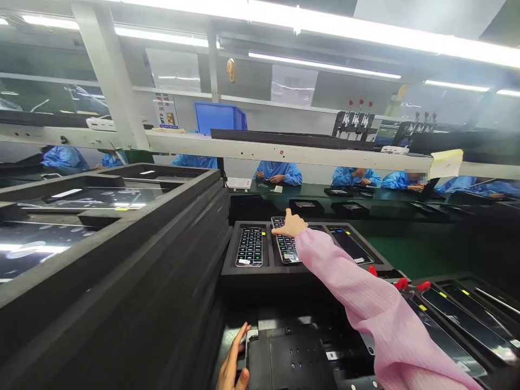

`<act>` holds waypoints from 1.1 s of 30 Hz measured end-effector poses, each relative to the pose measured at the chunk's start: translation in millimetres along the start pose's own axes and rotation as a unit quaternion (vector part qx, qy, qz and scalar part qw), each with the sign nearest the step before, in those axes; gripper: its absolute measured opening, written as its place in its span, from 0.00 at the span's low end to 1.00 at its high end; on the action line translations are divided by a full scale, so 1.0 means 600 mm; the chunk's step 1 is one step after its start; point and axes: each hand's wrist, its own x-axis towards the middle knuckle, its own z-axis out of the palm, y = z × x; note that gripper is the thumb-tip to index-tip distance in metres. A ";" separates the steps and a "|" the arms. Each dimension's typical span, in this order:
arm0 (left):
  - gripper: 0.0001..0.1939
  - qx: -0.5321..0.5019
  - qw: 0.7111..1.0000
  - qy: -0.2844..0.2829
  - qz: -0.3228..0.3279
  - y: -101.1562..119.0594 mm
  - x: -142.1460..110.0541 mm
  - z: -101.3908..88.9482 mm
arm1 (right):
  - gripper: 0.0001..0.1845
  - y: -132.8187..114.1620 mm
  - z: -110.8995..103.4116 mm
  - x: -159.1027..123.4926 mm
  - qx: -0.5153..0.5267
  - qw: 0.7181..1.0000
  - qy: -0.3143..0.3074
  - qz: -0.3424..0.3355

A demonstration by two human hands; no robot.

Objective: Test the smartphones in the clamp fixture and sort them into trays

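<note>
Head: screens (249,248) in black tray (260,272)

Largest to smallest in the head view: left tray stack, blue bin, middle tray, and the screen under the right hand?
1. Left tray stack
2. Middle tray
3. Blue bin and the nearer, partly covered screen: too alike to rank

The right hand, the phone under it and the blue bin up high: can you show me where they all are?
Right hand (293,225): head view, middle of the hand.
Phone (286,248): head view, lower part of its screen.
Blue bin (215,117): head view, its front side.
</note>
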 end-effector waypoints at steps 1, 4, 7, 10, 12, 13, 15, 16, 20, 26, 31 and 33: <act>0.39 0.002 1.000 0.002 0.001 0.000 0.000 0.000 | 0.50 -0.001 -0.010 -0.004 -0.001 1.000 0.008 -0.009; 0.38 0.008 1.000 0.004 0.003 0.005 -0.001 0.000 | 0.54 -0.002 -0.044 -0.032 -0.001 0.999 0.028 -0.045; 0.37 0.014 1.000 -0.006 -0.007 0.017 -0.004 -0.003 | 0.55 0.003 -0.065 -0.087 0.008 0.991 0.034 -0.131; 0.35 0.016 1.000 -0.013 -0.020 0.035 -0.008 -0.004 | 0.56 0.017 -0.050 -0.164 0.024 0.967 -0.010 -0.254; 0.33 0.013 0.999 -0.008 -0.031 0.046 -0.011 -0.004 | 0.59 0.031 -0.017 -0.217 0.024 0.940 -0.067 -0.334; 0.33 0.009 0.999 -0.004 -0.041 0.051 -0.012 -0.005 | 0.60 0.040 0.005 -0.242 0.017 0.924 -0.096 -0.369; 0.32 0.000 0.998 -0.005 -0.058 0.059 -0.013 -0.005 | 0.61 0.060 0.054 -0.283 -0.013 0.896 -0.145 -0.419; 0.33 -0.006 0.998 -0.008 -0.063 0.062 -0.012 -0.006 | 0.61 0.070 0.077 -0.299 -0.030 0.887 -0.162 -0.430; 0.33 -0.021 0.998 -0.030 -0.055 0.076 -0.007 -0.006 | 0.63 0.105 0.132 -0.323 -0.060 0.887 -0.188 -0.418; 0.35 -0.004 1.000 -0.023 -0.017 0.105 -0.002 -0.002 | 0.60 0.108 0.128 -0.312 -0.086 0.884 -0.174 -0.425; 0.39 0.037 0.998 -0.054 -0.001 0.104 0.000 -0.004 | 0.59 0.088 0.148 -0.305 -0.127 0.846 -0.202 -0.477; 0.40 0.051 0.997 -0.063 0.003 0.097 -0.002 -0.005 | 0.59 0.086 0.156 -0.305 -0.126 0.842 -0.209 -0.480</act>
